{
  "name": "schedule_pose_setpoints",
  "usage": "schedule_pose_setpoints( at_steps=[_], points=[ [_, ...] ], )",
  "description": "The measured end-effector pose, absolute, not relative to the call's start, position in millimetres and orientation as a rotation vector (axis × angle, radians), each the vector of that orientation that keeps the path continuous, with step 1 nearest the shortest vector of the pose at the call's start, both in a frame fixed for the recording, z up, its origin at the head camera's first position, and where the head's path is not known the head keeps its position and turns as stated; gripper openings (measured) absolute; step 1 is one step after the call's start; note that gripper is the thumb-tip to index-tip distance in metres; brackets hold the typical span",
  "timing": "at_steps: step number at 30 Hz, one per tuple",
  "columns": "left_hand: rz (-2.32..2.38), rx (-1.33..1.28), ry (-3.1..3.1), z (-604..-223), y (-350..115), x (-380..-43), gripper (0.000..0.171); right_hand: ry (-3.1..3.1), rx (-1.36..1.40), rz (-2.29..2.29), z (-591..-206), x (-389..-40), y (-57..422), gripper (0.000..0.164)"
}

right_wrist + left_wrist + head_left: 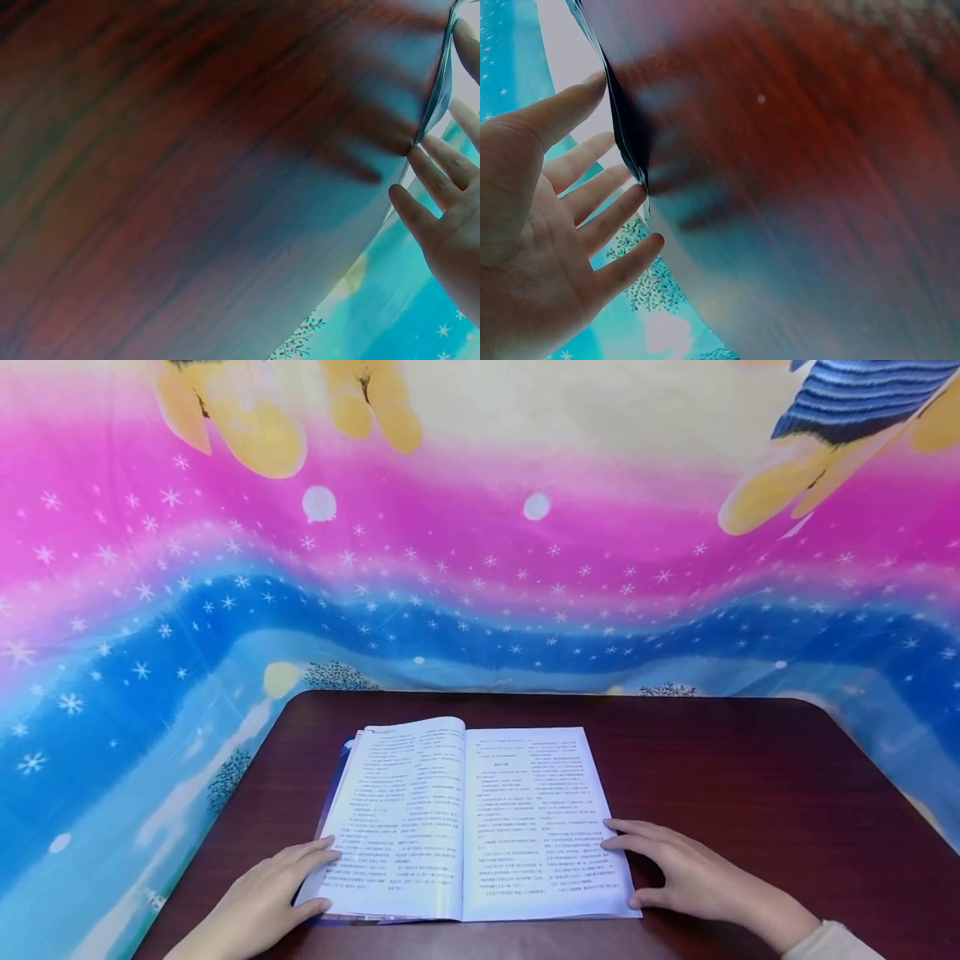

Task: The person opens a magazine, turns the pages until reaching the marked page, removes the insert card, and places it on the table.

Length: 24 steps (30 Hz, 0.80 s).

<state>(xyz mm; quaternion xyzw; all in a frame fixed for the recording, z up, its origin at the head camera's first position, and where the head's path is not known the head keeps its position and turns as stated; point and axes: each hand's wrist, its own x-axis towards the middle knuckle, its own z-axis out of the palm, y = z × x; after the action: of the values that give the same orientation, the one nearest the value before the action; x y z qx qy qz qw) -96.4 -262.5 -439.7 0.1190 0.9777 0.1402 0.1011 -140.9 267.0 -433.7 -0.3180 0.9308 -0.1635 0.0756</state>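
Observation:
An open magazine (pixel 536 827) lies on the table, with columns of small print on both pages. Its left page curves up near the spine, and a dark blue cover edge shows beneath at the left. My left hand (pixel 255 893) touches the lower left edge with its fingers fairly straight; the left wrist view shows those fingers (pixel 619 217) spread along the magazine's side (pixel 622 124). At the lower right edge rests my right hand (pixel 697 872), thumb and fingers extended. In the right wrist view its fingers (pixel 435 180) meet the magazine's edge (pixel 436 94).
A dark reddish-brown table (pixel 735 777) with a glossy surface holds the magazine near its front edge. Behind and around it hangs a colourful cloth (pixel 450 552) with snowflakes and cartoon figures. A light sleeve (pixel 832 943) covers the right wrist.

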Motion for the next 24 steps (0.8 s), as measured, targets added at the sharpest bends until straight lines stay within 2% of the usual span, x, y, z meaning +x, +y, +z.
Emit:
schedule_pose_setpoints(
  at_steps=[24],
  points=[
    [0.435, 0.445, 2.892, -436.6, -267.4, -99.4, 0.056, 2.9, -1.03, -0.529, -424.3, -147.4, 258.7, 0.039]
  ],
)
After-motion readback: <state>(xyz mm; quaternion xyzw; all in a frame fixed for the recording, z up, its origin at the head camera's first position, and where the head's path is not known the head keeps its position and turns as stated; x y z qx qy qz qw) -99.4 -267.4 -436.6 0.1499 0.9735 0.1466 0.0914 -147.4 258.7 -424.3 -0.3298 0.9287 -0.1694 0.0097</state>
